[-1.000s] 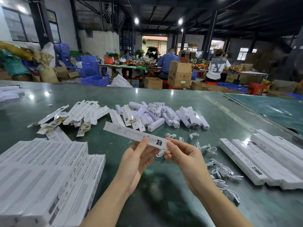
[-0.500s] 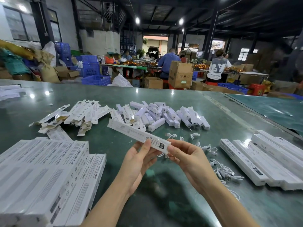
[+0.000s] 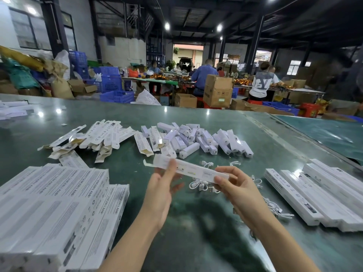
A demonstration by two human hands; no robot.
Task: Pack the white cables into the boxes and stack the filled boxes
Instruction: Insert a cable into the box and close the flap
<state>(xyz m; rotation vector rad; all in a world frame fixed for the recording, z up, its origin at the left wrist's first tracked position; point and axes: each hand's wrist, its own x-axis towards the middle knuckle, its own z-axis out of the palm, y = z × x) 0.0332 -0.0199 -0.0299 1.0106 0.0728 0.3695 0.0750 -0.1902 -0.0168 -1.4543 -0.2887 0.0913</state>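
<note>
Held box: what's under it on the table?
Under the held box, loose white cables lie on the green table. The right hand covers some cables. Box contents unseen.

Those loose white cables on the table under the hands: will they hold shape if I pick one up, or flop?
Probably floppy: the white cables lie in loose coils on the green table, thin and curled. Likely light. Several overlap, so lifting one may drag its neighbours. The plug ends may dangle and snag.

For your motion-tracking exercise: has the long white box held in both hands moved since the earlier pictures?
Yes. The long white box has turned over and swung rightward, its right end now over the loose white cables on the green table.
</note>
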